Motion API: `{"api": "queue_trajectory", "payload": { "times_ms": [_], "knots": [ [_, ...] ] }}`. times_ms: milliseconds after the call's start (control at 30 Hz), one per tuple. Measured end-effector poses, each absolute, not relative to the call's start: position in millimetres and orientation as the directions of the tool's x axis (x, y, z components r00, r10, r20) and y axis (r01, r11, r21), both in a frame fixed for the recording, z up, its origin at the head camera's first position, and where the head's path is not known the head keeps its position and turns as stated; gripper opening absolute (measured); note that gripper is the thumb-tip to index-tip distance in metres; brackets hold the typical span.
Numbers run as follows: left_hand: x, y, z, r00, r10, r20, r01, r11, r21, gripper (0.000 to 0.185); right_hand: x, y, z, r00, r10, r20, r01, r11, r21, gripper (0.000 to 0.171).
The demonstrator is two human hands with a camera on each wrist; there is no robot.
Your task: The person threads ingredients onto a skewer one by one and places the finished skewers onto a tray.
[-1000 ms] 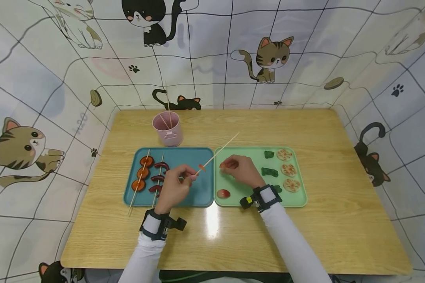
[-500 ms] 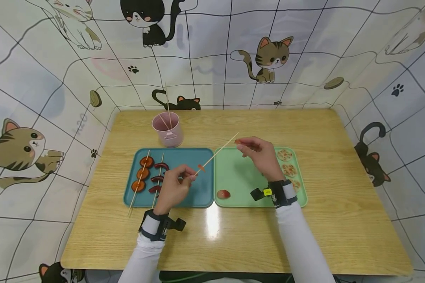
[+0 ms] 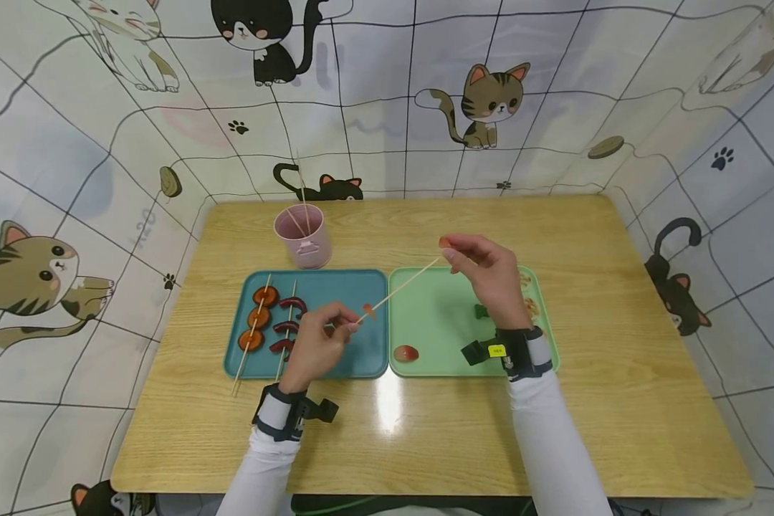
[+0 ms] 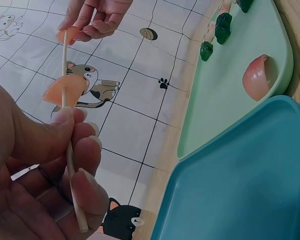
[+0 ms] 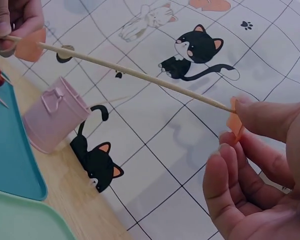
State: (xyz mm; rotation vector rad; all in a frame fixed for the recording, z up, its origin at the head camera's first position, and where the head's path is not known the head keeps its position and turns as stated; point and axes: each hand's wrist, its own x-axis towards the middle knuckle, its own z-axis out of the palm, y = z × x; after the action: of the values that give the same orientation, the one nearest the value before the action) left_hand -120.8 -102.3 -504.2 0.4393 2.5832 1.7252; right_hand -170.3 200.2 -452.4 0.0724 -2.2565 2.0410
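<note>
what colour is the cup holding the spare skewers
The cup is pale pink, seen best in the head view; it also shows in the right wrist view.

- An orange slice (image 5: 234, 123) is pinched in the fingertips of the right hand (image 5: 262, 165), at the near right.
- The tip of a wooden skewer (image 5: 125, 74) is met by that slice.
- The skewer's other end is gripped by the left hand (image 5: 12, 20) at the far left, with a second orange piece (image 5: 31, 45) already threaded beside it.
- A pink cup (image 5: 54, 122) is seen on the wooden table (image 5: 85, 210), just beyond a blue tray (image 5: 12, 160) and a green tray (image 5: 25, 222).
</note>
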Motion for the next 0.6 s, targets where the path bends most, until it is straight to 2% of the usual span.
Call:
{"api": "queue_trajectory", "payload": {
  "times_ms": [167,300,600],
  "knots": [
    [-121.4,-102.9,-505.4,-0.959,0.236,0.159,0.239,0.367,0.899,0.016,-166.0,197.7,-451.7,-0.997,-0.012,0.075,-0.076,0.061,-0.995,0.037],
    [-121.1,-103.6,-507.7,-0.959,0.224,0.174,0.248,0.369,0.896,0.013,-163.1,195.9,-453.6,-0.998,-0.019,0.061,-0.061,0.027,-0.998,0.038],
    [-119.9,-103.8,-506.9,-0.957,0.221,0.189,0.261,0.364,0.894,0.018,-161.1,194.9,-455.4,-0.998,-0.017,0.059,-0.058,-0.026,-0.998,0.037]
  ]
}}
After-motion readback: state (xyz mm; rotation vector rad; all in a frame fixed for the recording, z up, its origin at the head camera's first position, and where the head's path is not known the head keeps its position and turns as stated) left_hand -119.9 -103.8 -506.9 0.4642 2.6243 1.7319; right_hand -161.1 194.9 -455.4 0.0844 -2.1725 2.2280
